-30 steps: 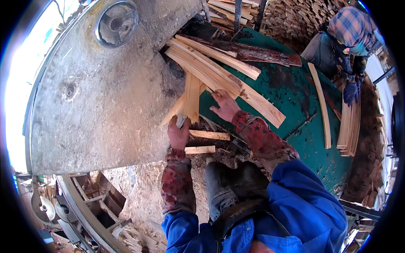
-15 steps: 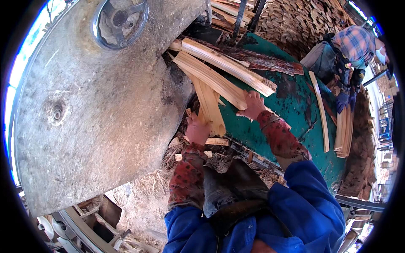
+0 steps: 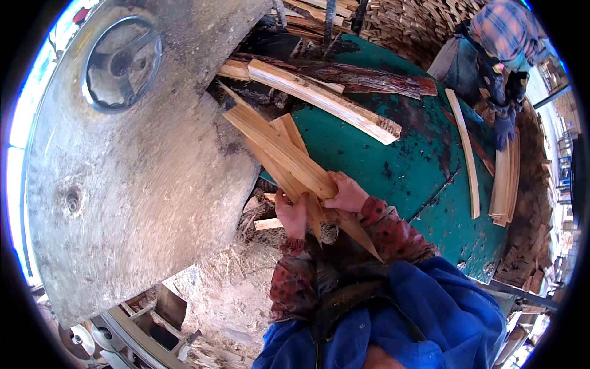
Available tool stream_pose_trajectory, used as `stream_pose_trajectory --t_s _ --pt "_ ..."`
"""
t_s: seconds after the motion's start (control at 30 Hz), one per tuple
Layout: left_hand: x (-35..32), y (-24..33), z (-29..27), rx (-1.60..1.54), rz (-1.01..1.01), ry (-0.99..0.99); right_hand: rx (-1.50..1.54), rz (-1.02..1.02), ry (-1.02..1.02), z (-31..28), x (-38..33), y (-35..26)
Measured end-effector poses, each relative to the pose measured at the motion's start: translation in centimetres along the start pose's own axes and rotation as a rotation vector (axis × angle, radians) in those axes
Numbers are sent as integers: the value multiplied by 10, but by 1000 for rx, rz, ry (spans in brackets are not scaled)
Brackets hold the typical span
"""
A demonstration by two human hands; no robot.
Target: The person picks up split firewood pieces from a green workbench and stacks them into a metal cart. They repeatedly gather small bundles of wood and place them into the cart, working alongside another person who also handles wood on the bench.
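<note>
Several thin wooden boards (image 3: 279,150) lie crossed over one another between my two hands, their pointed near ends hanging over the table's front edge. My left hand (image 3: 291,213) is closed around the left side of these boards near their lower ends. On their right side my right hand (image 3: 346,192) grips them, fingers wrapped over the top board. Beyond my hands a thicker squared wooden piece (image 3: 326,101) rests on the green table (image 3: 369,172). Behind it is a dark, bark-covered slab (image 3: 369,79).
A large dusty metal panel with a handwheel (image 3: 121,63) fills the left. To the right, a co-worker in a plaid head covering (image 3: 504,31) holds a bundle of strips (image 3: 505,178) with gloved hands. A long single strip (image 3: 465,154) lies nearby. Stacked wood (image 3: 412,27) rises behind.
Both hands have drawn the thin boards toward me, away from the thicker piece. My right hand has moved left and nearer, closer to my left hand.
</note>
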State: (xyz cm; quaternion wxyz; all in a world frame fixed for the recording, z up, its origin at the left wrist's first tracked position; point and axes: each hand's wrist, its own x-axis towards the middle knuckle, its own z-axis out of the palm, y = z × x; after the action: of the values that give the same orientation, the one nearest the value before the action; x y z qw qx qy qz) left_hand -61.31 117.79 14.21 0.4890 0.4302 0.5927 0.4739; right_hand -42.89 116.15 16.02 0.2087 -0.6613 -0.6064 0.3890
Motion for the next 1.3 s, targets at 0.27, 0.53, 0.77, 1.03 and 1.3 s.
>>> stream_pose_trajectory --t_s 0.27,0.53,0.77,1.03,1.3 --pt "-15 7 16 -476 -480 -114 107 -63 -26 -16 -31 12" --pt "-28 31 48 -467 -426 -319 -50 -231 -41 -29 -53 12" --pt "-33 34 69 -476 -396 -136 -16 -356 123 -130 -40 15" --pt "-31 24 78 -434 -380 -74 -644 -174 495 -298 156 164" --pt "-29 4 67 -368 -374 -29 -802 259 100 -308 161 136"
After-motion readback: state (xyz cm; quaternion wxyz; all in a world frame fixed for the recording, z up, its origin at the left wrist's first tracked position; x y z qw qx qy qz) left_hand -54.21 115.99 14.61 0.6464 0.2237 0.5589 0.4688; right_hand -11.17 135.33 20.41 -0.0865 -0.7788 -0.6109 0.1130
